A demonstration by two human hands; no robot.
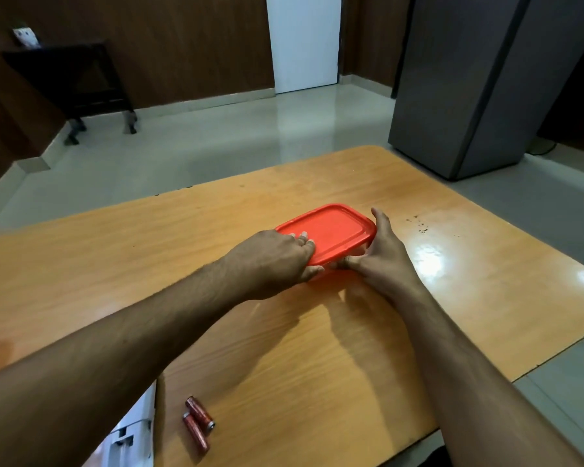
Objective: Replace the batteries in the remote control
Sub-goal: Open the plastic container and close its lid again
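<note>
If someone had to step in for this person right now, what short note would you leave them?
Left hand: grips the near left end of the red lid, fingertips on top, thumb under the edge.
Right hand: holds the right side of the box, thumb at the near edge under the lid.
The lidded box sits mid-table. Two batteries lie side by side at the near edge, beside a white object, only partly in view, which may be the remote.
Done: two batteries are out on the table; whether they are old or new cannot be told.
Left: the lid looks not yet off; the box's contents are hidden; batteries must still go into the remote.
</note>
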